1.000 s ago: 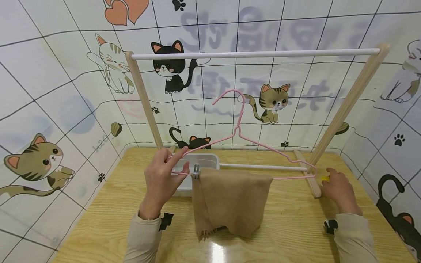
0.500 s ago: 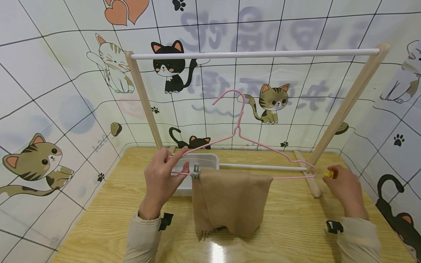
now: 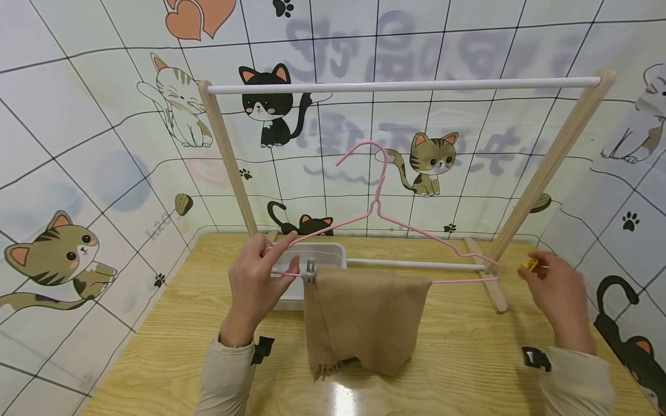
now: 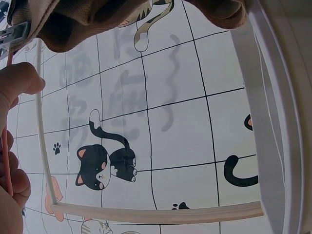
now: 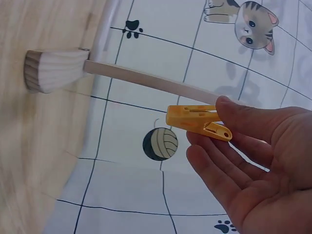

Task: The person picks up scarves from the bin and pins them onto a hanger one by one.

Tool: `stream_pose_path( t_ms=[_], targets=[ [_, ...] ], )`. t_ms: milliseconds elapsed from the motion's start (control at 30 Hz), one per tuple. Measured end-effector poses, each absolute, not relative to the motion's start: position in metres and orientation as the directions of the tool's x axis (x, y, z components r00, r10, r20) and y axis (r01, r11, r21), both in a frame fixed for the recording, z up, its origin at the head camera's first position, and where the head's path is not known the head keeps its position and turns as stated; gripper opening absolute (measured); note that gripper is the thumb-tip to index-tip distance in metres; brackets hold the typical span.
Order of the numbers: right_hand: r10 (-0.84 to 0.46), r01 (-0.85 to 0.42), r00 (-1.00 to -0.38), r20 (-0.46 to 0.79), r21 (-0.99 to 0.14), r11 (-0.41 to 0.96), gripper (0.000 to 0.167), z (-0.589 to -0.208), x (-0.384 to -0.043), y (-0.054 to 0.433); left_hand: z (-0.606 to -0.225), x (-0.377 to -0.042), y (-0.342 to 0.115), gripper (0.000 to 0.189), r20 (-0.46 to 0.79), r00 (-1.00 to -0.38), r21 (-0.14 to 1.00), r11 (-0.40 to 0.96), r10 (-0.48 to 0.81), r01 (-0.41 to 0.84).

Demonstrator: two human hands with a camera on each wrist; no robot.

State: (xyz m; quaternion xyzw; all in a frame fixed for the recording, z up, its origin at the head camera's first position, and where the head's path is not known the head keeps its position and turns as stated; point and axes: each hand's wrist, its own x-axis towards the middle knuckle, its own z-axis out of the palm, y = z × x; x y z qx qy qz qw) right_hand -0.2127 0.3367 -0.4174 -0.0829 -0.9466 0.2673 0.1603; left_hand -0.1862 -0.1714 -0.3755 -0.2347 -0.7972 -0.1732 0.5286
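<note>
A pink wire hanger (image 3: 416, 230) is held up by its left end in my left hand (image 3: 255, 283), thumb and fingers gripping the wire. Over its lower bar hangs a folded brown cloth (image 3: 369, 318) with a fringed edge. At the cloth's upper left corner, a grey clothespin (image 3: 310, 271) clips it to the bar, close to my left thumb; the left wrist view shows the same clothespin (image 4: 14, 36). Off to the right, beyond the hanger's right end, my right hand (image 3: 559, 294) pinches a yellow clothespin (image 5: 197, 119) between thumb and fingers.
A drying rack with a white top rod (image 3: 406, 86) and wooden side posts (image 3: 551, 162) stands behind the hanger. A white tray (image 3: 333, 248) sits behind the cloth at the left. The wooden table (image 3: 458, 358) meets walls printed with cats.
My right hand has come up off the table with the yellow clothespin and shifted a little right, turning it into view. The left hand, hanger and cloth have stayed put.
</note>
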Motion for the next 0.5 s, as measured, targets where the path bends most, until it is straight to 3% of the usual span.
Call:
stream_pose_path(
  t_ms=[500],
  targets=[
    [0.292, 0.058, -0.897, 0.333, -0.564, 0.823, 0.054, -0.390, -0.197, 0.319, -0.375, -0.186, -0.171, 0.041, 0.922, -0.336, 0.027, 0.835, 0.192, 0.550]
  ],
)
